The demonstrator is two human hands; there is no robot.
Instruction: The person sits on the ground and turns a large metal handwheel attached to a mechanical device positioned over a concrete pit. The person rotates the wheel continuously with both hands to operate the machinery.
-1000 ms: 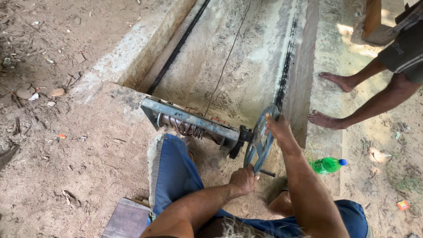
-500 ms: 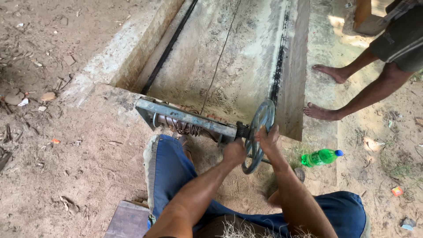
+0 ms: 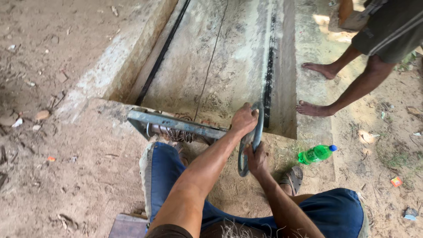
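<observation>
A round grey metal hand wheel (image 3: 251, 141) is seen edge-on just below the centre of the frame, mounted at the right end of a grey-blue steel bar (image 3: 176, 124) that lies across the near edge of a long concrete trough (image 3: 229, 57). The left hand (image 3: 244, 118) is placed on the upper rim of the wheel, its fingers curled closed around the rim. The right hand (image 3: 256, 159) is set on the lower rim, its fingers likewise wrapped closed on the metal. A coiled spring or wound cable (image 3: 174, 134) is visible beneath the bar. A thin dark cable (image 3: 211, 57) runs up the trough towards the top of the frame. A green plastic bottle with a blue cap (image 3: 316, 154) lies on the dirt ground to the right of the wheel. Another person's bare feet (image 3: 313, 109) are seen at the upper right.
</observation>
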